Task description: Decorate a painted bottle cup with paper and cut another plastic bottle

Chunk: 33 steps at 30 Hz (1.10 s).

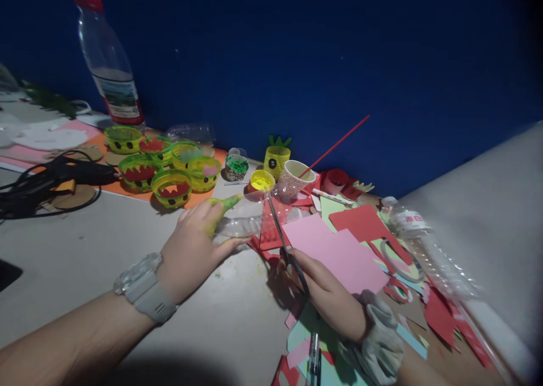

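My left hand (190, 247), with yellow and green paint on its fingers, grips a clear ridged piece of plastic bottle (241, 226) between thumb and fingers. Black-handled scissors (299, 271) are in my right hand (320, 290). Their blades point away from me and lie at the right side of the plastic piece; whether they are through its edge I cannot tell. Just beyond stand a small pot of yellow paint (262, 181) and a speckled paper cup (294, 179) with a red stick (339, 142) in it. Pink paper (335, 250) lies beside my right hand.
Several yellow-green plastic rings (172, 188) stand at the left on orange paper, near a tall red-capped bottle (112, 69). A cup with green bits (236, 168) is at the back. A black cable (51, 182) lies far left, a clear bottle (432, 250) at right among paper scraps.
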### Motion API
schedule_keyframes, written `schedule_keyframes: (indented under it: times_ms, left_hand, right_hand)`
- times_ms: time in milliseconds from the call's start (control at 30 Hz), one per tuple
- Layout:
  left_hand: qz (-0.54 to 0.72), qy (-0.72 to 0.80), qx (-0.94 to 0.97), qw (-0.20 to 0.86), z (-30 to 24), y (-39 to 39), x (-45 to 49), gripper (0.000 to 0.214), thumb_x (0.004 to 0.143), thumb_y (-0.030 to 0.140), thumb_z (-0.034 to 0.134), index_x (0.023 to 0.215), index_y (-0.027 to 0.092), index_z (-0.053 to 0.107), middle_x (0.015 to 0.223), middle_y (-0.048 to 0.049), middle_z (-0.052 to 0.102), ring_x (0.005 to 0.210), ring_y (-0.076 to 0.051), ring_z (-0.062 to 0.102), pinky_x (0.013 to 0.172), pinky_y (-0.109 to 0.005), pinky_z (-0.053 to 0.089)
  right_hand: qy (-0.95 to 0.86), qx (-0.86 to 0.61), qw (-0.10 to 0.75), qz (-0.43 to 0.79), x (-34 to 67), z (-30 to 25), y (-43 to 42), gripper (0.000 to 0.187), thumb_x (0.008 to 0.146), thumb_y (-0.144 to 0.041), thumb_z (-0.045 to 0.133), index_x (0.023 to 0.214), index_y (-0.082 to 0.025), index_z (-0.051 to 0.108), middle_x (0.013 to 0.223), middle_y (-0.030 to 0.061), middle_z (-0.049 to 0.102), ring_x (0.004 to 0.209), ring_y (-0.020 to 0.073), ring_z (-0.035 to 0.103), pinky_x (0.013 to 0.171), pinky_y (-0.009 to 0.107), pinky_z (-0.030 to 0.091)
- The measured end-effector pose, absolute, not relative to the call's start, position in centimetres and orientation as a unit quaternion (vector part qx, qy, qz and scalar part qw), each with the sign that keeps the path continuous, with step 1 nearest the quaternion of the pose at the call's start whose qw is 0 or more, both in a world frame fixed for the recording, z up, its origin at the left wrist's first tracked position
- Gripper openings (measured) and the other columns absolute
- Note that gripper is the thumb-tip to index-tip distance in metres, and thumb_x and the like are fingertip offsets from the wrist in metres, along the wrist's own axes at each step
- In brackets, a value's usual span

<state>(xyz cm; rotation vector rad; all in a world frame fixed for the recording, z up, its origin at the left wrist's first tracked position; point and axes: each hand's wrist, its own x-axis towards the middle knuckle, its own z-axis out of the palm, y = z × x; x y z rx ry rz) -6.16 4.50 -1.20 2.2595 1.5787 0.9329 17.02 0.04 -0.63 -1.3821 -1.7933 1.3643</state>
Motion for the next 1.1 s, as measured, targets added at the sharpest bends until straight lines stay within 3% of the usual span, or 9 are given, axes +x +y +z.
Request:
schedule_keyframes:
  times_ms: [1100]
  left_hand:
    - [0.324,0.534,0.775,0.098,-1.06,4.40,-6.15,0.050,0.079,0.043,0.061,0.122,0.022,0.046,0.095,-0.0045,0.058,0.093,-0.024,0.056,0.081,-0.039,0.045]
  right_hand:
    - [-0.705,-0.503,0.219,0.450,17.38,-1.09,0.09,0.031,0.097,-0.038,0.027,0.080,-0.019,0.044,0.072,-0.0018,0.043,0.065,0.0123,0.038,0.061,0.025,0.033]
